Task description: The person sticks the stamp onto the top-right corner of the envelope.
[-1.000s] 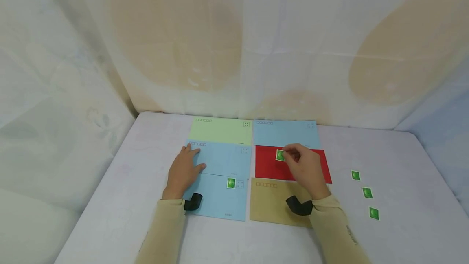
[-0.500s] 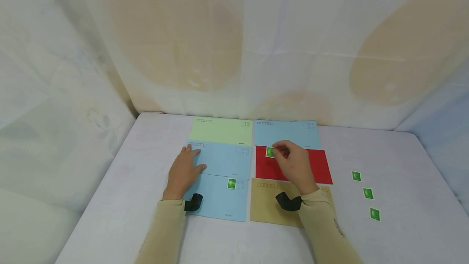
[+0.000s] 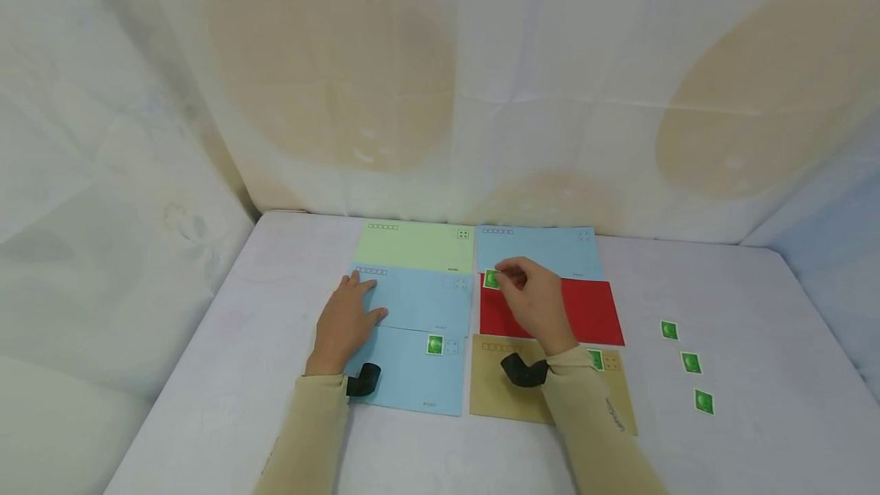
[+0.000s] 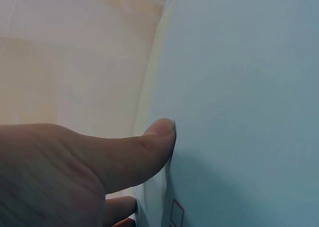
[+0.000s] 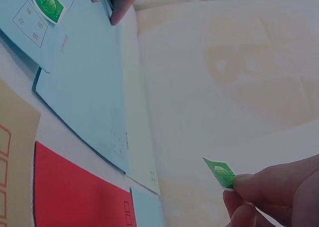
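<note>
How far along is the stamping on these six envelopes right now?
Looks done: one stamp lies on the near blue envelope and another stamp on the tan envelope. In hand: the right hand pinches a third stamp over the red envelope, at its far left corner. Apparently left: the green envelope, middle blue envelope and far blue envelope show no stamp; three loose stamps lie on the table.
</note>
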Motion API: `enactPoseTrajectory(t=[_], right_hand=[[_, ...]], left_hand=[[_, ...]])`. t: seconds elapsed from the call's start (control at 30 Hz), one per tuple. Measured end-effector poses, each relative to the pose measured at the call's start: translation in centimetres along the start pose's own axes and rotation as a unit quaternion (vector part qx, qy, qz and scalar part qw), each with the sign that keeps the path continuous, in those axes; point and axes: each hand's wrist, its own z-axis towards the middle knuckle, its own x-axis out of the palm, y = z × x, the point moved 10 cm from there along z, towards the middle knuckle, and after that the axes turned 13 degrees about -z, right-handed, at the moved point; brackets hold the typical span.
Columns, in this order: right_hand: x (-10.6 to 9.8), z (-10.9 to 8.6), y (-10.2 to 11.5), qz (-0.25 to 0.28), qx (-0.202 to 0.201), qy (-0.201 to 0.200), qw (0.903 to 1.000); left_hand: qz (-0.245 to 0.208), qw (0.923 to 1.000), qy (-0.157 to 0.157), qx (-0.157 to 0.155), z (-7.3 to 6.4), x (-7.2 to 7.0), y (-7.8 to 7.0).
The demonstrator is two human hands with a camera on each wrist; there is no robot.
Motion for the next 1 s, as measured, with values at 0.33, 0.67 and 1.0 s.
enactPoseTrajectory(t=[0.33,0.67,1.0], right_hand=[[1.4,0.6,0.3,0.007,0.019,0.012,0.9997],[2.7,1.2,0.8,0.014,0.029,0.025,0.9992],[3.9,1.7,0.9,0.028,0.034,0.034,0.9985]], left_hand=[[0.004,1.0,0.0,-0.001,-0.1,-0.1,0.0],[0.004,1.0,0.002,-0.005,0.0,0.0,0.0],[0.001,1.0,-0.002,-0.004,0.1,0.0,0.0]])
